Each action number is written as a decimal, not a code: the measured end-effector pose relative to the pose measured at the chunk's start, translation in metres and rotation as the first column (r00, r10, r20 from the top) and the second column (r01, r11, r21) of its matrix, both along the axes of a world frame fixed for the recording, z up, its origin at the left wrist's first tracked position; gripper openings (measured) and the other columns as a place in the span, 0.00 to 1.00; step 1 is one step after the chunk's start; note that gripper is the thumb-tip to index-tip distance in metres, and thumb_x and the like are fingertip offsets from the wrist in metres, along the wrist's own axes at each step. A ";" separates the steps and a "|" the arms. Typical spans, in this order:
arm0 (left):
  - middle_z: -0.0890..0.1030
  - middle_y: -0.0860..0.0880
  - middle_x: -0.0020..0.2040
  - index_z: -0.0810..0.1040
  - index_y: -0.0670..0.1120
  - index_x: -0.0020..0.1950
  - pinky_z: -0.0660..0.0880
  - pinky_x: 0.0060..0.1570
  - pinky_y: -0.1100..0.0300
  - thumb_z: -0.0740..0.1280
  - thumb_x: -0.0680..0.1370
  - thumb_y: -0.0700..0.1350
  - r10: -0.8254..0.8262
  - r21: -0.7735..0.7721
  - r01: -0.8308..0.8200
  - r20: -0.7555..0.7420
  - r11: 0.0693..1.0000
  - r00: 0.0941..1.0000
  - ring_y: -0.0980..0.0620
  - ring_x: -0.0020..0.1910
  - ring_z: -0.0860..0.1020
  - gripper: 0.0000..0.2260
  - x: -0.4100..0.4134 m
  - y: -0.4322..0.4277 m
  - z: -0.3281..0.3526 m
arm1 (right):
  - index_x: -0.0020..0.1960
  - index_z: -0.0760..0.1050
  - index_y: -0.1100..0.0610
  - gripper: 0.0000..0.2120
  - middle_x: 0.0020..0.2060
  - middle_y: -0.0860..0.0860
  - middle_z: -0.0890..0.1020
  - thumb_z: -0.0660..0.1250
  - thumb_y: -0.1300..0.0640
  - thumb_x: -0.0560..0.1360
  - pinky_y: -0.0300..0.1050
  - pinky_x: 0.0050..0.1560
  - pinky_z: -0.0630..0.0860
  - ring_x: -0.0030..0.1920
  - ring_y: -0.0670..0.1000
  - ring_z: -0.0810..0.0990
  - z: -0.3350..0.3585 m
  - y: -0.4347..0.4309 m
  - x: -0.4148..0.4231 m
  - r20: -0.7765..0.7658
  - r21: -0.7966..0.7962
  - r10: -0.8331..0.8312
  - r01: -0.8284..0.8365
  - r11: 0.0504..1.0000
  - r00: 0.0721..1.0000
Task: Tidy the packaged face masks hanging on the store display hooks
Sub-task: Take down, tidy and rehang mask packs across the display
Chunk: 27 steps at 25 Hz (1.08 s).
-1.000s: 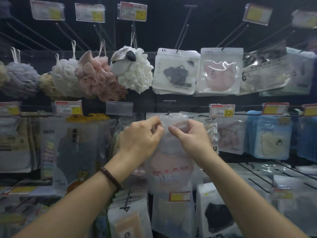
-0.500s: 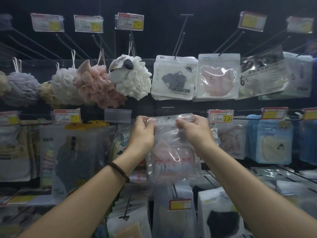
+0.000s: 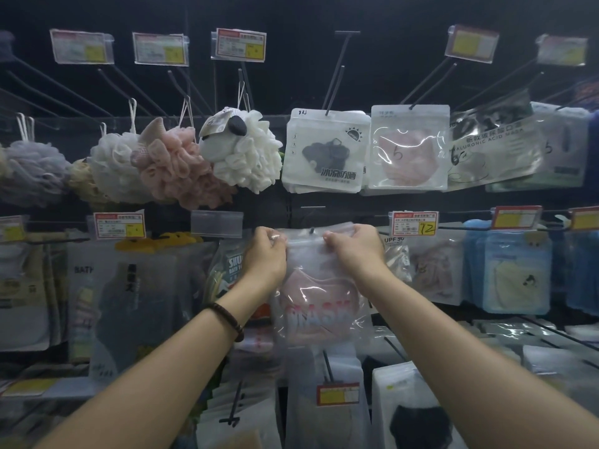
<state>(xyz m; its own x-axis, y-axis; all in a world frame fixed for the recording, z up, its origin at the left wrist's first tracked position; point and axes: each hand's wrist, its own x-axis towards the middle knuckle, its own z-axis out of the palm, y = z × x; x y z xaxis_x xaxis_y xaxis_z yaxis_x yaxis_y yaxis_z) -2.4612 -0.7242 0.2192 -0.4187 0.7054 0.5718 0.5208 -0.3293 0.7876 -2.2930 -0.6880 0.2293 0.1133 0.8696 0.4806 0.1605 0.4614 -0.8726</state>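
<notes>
At the far left the frame edge cuts off a grey bath sponge [image 3: 30, 170], and the dim bags [image 3: 129, 286] below it are too murky for me to read. A pink ruffled sponge [image 3: 175, 166] and a white sheep-shaped sponge [image 3: 246, 150] hang by cords from the upper row. Long bare hooks [image 3: 334, 72] slant out of the dark panel above them.

My left hand [image 3: 264, 254], with a dark beaded bracelet [image 3: 228, 317] at the wrist, pinches the upper left corner of the mask packet [image 3: 319, 296]. Its fingertips curl over the edge and are partly hidden. The packet is a glossy, crinkled clear pouch holding a soft pink mask, and glare blurs its printed letters. It sits in the middle row, centre, upright between both hands.

A small dark hook tip [image 3: 312, 230] shows at the packet's top edge, but I cannot tell whether the packet hangs on it. My right hand [image 3: 355, 251] pinches the upper right corner in the same way. There the packet overlaps a neighbouring pouch [image 3: 397, 254], just under the price tag [image 3: 415, 223]. Flat blue packets [image 3: 515, 273] hang well apart at the right, with bare prongs [image 3: 547, 335] below them.
</notes>
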 end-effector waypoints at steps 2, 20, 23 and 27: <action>0.82 0.48 0.54 0.75 0.49 0.59 0.75 0.48 0.53 0.62 0.87 0.53 0.024 0.014 -0.024 -0.030 1.000 0.999 0.46 0.52 0.81 0.08 -0.001 0.005 -0.005 | 0.55 0.81 0.59 0.21 0.47 0.55 0.87 0.73 0.41 0.78 0.53 0.48 0.83 0.46 0.56 0.87 -0.003 0.003 0.001 0.177 0.013 -0.113 0.113 0.994 0.978; 0.76 0.54 0.43 0.76 0.50 0.47 0.74 0.43 0.65 0.73 0.81 0.45 0.110 0.164 -0.055 -0.350 0.985 0.930 0.60 0.42 0.75 0.07 -0.052 -0.037 -0.120 | 0.45 0.80 0.51 0.07 0.37 0.48 0.84 0.73 0.61 0.78 0.42 0.40 0.79 0.38 0.44 0.81 -0.137 -0.090 -0.024 -0.091 0.199 0.027 -0.008 0.980 0.995; 0.77 0.54 0.51 0.79 0.53 0.51 0.78 0.54 0.53 0.72 0.79 0.49 0.047 -0.010 -0.070 -0.655 0.997 0.754 0.53 0.53 0.75 0.04 -0.066 -0.039 -0.157 | 0.45 0.83 0.52 0.09 0.39 0.54 0.87 0.70 0.64 0.79 0.46 0.36 0.79 0.37 0.52 0.84 -0.189 -0.102 -0.055 -0.144 -0.065 0.296 -0.307 0.949 0.944; 0.79 0.52 0.63 0.81 0.53 0.62 0.76 0.66 0.50 0.72 0.79 0.50 0.058 -0.052 -0.159 -0.785 0.986 0.616 0.48 0.65 0.75 0.12 -0.078 -0.034 -0.166 | 0.67 0.77 0.49 0.15 0.52 0.53 0.84 0.68 0.61 0.83 0.48 0.41 0.84 0.43 0.51 0.88 -0.230 -0.091 -0.086 -0.135 -0.344 0.345 -0.370 0.863 0.929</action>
<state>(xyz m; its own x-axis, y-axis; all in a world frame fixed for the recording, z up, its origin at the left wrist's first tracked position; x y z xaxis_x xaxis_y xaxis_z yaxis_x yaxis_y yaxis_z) -2.5390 -0.7579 0.0531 0.0707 0.7611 0.6447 0.9808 -0.1707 0.0940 -2.3789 -0.7787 -0.0010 -0.2179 0.9670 0.1323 -0.0197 0.1312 -0.9912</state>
